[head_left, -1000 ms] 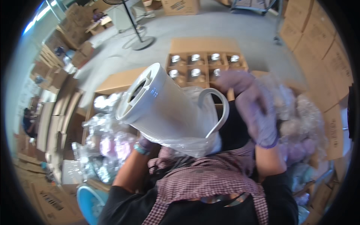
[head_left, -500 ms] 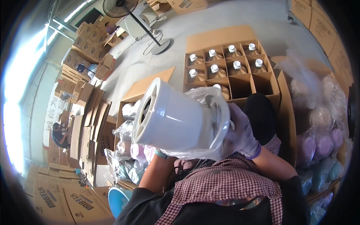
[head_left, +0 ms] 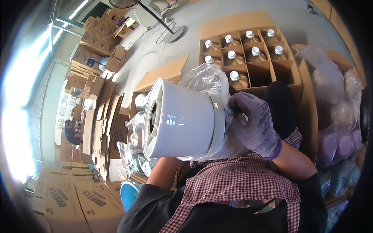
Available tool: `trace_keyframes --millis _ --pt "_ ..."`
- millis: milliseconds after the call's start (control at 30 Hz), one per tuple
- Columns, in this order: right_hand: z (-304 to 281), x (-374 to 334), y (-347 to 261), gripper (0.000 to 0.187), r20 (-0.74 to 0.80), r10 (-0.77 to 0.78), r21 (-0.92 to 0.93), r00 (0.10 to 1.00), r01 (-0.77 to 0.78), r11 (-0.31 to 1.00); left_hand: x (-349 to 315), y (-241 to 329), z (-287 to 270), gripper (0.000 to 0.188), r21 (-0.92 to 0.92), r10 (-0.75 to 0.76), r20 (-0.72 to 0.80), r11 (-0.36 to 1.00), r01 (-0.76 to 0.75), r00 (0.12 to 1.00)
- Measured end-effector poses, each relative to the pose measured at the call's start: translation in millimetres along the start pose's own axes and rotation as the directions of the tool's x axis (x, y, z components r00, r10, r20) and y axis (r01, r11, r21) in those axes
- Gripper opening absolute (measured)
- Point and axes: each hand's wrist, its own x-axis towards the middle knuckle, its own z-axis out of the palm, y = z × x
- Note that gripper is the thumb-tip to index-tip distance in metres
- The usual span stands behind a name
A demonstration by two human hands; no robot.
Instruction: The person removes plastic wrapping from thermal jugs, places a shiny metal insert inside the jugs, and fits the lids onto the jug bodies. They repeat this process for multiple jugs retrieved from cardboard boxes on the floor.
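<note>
A white plastic tapered cylinder (head_left: 178,120) lies sideways in front of my chest. Its wide hollow end with inner ribs faces left, and a pale band rings its narrower end. A clear plastic bag (head_left: 210,79) is bunched around that narrower end. My right hand (head_left: 254,124), in a grey-purple glove, has curled fingers closed on the bag beside the band. My left forearm (head_left: 165,173) passes behind the cylinder, which hides my left hand and its fingers.
A divided carton (head_left: 289,75) ahead holds several white-capped bottles. Open cartons with bagged items stand on both sides, the right one holding lilac pieces (head_left: 336,143). Left are a blue bucket (head_left: 130,194) and flattened cardboard (head_left: 99,139). A fan stand (head_left: 173,35) and a co-worker (head_left: 72,132) are farther off.
My right hand has come up beside the narrower end, its glove now showing more fully. The cylinder has turned more level, with the bag pushed up behind it. The view has shifted slightly.
</note>
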Motion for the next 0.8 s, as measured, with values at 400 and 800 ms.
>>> trace_keyframes --millis 400,800 --pt "-12 -5 -7 0.02 0.076 0.004 0.042 0.997 -0.007 0.999 7 5 7 0.048 0.042 0.097 -0.038 0.995 -0.096 0.995" --pt "-56 32 1 0.034 -0.088 0.079 0.797 0.993 0.023 0.604 12 95 103 0.043 0.459 0.512 0.149 0.722 -0.517 0.846"
